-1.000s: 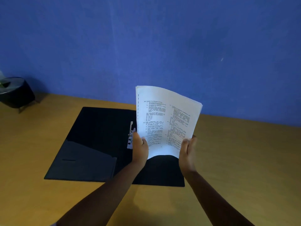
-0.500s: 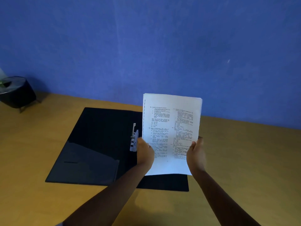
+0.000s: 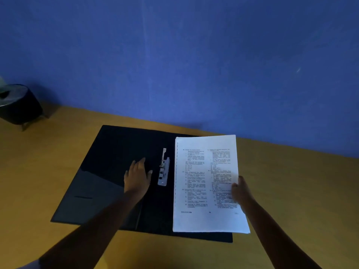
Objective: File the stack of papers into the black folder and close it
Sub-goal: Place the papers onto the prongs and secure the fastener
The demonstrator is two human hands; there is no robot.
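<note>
Papers (image 3: 207, 183) dropped from upright to flat on rt half of black folder (image 3: 108, 171). Left hand (image 3: 138, 176) let go, now flat, fingers spread, at 9 o'clock of metal clip (image 3: 164, 167). Right hand (image 3: 240, 191) pinches stack's 3 o'clock edge. Not clipped, folder open; closing left.

Dim, blue-tinged lighting; wide-angle bending at edges.

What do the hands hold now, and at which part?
The right hand holds the papers at their right edge. The left hand holds nothing; it is spread over the open folder.
</note>
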